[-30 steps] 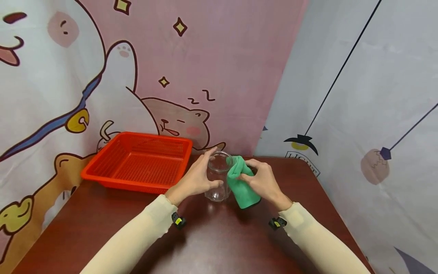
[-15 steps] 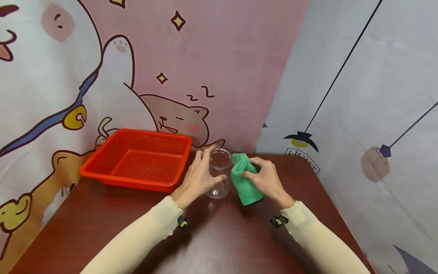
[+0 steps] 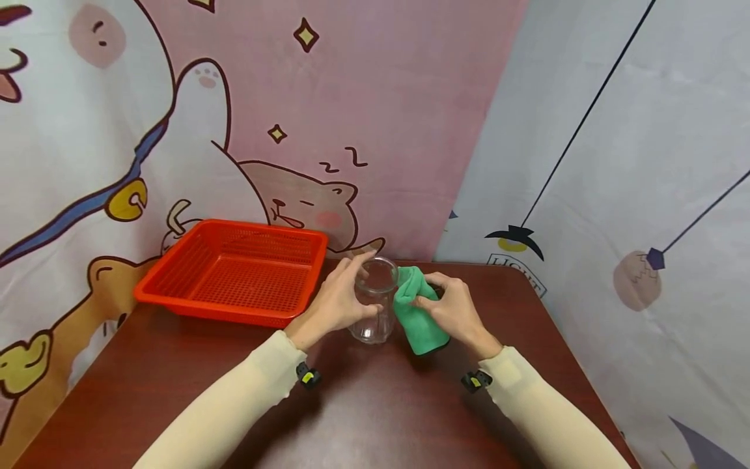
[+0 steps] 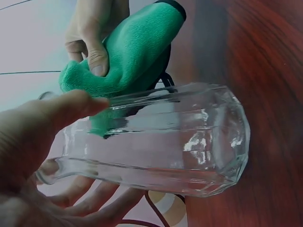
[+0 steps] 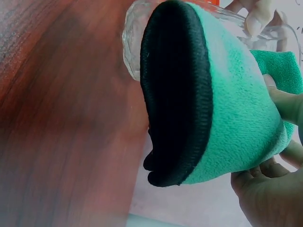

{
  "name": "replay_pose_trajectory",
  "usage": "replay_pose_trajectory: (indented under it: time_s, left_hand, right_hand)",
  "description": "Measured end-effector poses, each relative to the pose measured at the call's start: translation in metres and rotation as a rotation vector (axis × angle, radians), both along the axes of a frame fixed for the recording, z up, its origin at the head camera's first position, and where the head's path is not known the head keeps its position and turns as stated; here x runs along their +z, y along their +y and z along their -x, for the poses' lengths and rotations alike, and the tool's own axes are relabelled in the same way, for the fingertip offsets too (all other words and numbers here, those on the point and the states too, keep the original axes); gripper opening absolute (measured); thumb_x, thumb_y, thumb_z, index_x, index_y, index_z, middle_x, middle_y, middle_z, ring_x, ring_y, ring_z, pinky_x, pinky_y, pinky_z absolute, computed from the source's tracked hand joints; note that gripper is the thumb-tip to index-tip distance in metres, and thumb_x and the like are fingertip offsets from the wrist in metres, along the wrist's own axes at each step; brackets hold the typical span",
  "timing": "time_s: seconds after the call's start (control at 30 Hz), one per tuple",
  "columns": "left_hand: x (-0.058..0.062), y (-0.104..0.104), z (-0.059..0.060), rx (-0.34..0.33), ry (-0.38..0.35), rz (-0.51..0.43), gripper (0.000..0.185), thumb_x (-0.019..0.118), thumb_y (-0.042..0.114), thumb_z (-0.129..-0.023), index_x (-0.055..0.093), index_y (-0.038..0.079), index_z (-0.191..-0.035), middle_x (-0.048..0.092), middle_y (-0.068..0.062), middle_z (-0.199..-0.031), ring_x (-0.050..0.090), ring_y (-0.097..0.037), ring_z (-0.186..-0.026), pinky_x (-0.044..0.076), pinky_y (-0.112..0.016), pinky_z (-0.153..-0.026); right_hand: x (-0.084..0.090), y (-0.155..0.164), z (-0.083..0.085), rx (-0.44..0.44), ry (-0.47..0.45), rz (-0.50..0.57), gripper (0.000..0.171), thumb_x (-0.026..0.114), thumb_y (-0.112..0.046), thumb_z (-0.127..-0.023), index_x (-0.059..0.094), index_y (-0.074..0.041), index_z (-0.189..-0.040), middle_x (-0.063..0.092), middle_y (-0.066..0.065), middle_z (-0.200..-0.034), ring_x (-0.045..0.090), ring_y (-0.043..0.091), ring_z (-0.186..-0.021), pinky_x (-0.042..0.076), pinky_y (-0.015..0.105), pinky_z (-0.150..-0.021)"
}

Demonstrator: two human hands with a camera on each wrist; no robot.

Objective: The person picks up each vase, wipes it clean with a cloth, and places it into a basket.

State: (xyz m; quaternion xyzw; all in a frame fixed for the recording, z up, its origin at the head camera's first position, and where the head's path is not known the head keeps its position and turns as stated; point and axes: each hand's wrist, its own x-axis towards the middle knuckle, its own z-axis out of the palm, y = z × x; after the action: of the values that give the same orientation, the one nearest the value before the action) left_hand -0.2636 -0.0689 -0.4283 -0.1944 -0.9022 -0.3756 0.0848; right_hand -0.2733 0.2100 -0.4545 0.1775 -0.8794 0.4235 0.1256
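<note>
In the head view my left hand [image 3: 334,303] holds a clear glass jar [image 3: 370,332] near the middle of the table, thumb on the near side and fingers round the far side. The jar stands upright, with a round open mouth and faceted lower walls. My right hand [image 3: 458,311] pinches a green fleecy cloth [image 3: 423,329] with black edging, just right of the jar. Close up in the left wrist view, the cloth [image 4: 142,42] lies along the jar's [image 4: 203,156] side near the neck. The cloth [image 5: 241,118] hides much of the jar in the right wrist view.
A red perforated plastic basket [image 3: 222,314] sits at the back left of the dark wooden table [image 3: 381,404]. Behind the table hangs a pink and white cartoon-printed backdrop [image 3: 398,130], and a pale printed one [image 3: 615,163] is at the right.
Over the last second the cloth in my right hand has shifted slightly right relative to the jar. My left hand keeps its hold on the jar. The head view has tilted down a little.
</note>
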Motion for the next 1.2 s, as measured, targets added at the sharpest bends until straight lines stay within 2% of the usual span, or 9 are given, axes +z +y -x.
replay_pose_trajectory:
  time_s: [0.1, 0.23, 0.43, 0.7, 0.83, 0.97, 1.1, 1.2]
  left_hand:
    - [0.002, -0.004, 0.000, -0.044, -0.010, 0.004, 0.114, 0.106, 0.018, -0.083, 0.046, 0.025, -0.179, 0.073, -0.013, -0.135, 0.074, -0.032, -0.121, 0.065, -0.051, -0.105]
    - [0.004, -0.009, 0.001, -0.110, -0.006, 0.002, 0.113, 0.104, 0.013, -0.082, 0.046, 0.025, -0.178, 0.074, -0.016, -0.138, 0.074, -0.034, -0.124, 0.065, -0.051, -0.106]
    - [0.004, -0.016, 0.005, -0.192, -0.028, 0.011, 0.114, 0.100, 0.007, -0.085, 0.042, 0.027, -0.181, 0.074, -0.015, -0.146, 0.075, -0.033, -0.128, 0.064, -0.053, -0.111]
    - [0.007, -0.021, 0.007, -0.255, -0.058, 0.013, 0.118, 0.097, 0.001, -0.086, 0.036, 0.029, -0.184, 0.074, -0.013, -0.154, 0.074, -0.036, -0.138, 0.061, -0.058, -0.118]
    - [0.003, -0.019, 0.003, -0.242, -0.039, 0.006, 0.120, 0.101, 0.011, -0.088, 0.032, 0.025, -0.185, 0.070, -0.018, -0.158, 0.069, -0.037, -0.145, 0.059, -0.060, -0.121]
    - [-0.002, -0.014, -0.002, -0.172, -0.011, -0.016, 0.123, 0.106, 0.022, -0.086, 0.032, 0.023, -0.185, 0.068, -0.022, -0.158, 0.066, -0.039, -0.147, 0.058, -0.059, -0.121]
    - [-0.005, -0.009, -0.005, -0.121, 0.011, -0.032, 0.119, 0.106, 0.019, -0.086, 0.037, 0.020, -0.182, 0.072, -0.021, -0.148, 0.070, -0.038, -0.138, 0.061, -0.056, -0.118]
    - [-0.007, -0.009, -0.004, -0.127, 0.025, -0.037, 0.115, 0.105, 0.015, -0.087, 0.039, 0.019, -0.181, 0.075, -0.020, -0.143, 0.073, -0.036, -0.135, 0.062, -0.055, -0.116]
  right_hand:
    - [0.001, -0.001, 0.001, 0.004, 0.007, 0.001, 0.040, 0.097, -0.011, -0.095, 0.087, -0.012, -0.134, 0.089, 0.007, -0.126, 0.084, 0.023, -0.106, 0.069, 0.038, -0.092]
    - [0.002, -0.001, 0.001, 0.021, 0.002, 0.008, 0.040, 0.095, -0.007, -0.096, 0.086, -0.011, -0.135, 0.088, 0.008, -0.127, 0.083, 0.022, -0.102, 0.067, 0.029, -0.088]
    - [0.003, 0.000, 0.000, 0.051, -0.029, 0.003, 0.041, 0.090, -0.002, -0.098, 0.085, -0.011, -0.137, 0.086, 0.009, -0.128, 0.081, 0.023, -0.102, 0.066, 0.030, -0.087]
    - [0.005, 0.000, -0.001, 0.071, -0.036, 0.003, 0.041, 0.088, 0.001, -0.098, 0.085, -0.010, -0.137, 0.086, 0.010, -0.128, 0.081, 0.023, -0.105, 0.067, 0.029, -0.089]
    - [0.005, 0.000, -0.001, 0.071, -0.019, 0.005, 0.042, 0.089, 0.002, -0.097, 0.085, -0.010, -0.137, 0.086, 0.010, -0.128, 0.081, 0.023, -0.105, 0.067, 0.030, -0.089]
    - [0.004, -0.002, 0.000, 0.079, -0.010, -0.002, 0.041, 0.090, -0.001, -0.098, 0.084, -0.010, -0.138, 0.086, 0.009, -0.129, 0.081, 0.023, -0.108, 0.066, 0.031, -0.092]
    - [0.003, -0.003, -0.001, 0.090, -0.006, -0.008, 0.040, 0.091, -0.003, -0.099, 0.084, -0.010, -0.138, 0.086, 0.009, -0.130, 0.081, 0.024, -0.111, 0.067, 0.031, -0.095]
    - [0.004, -0.003, -0.001, 0.091, 0.004, 0.003, 0.041, 0.090, 0.000, -0.099, 0.084, -0.009, -0.138, 0.086, 0.009, -0.130, 0.081, 0.024, -0.111, 0.066, 0.030, -0.094]
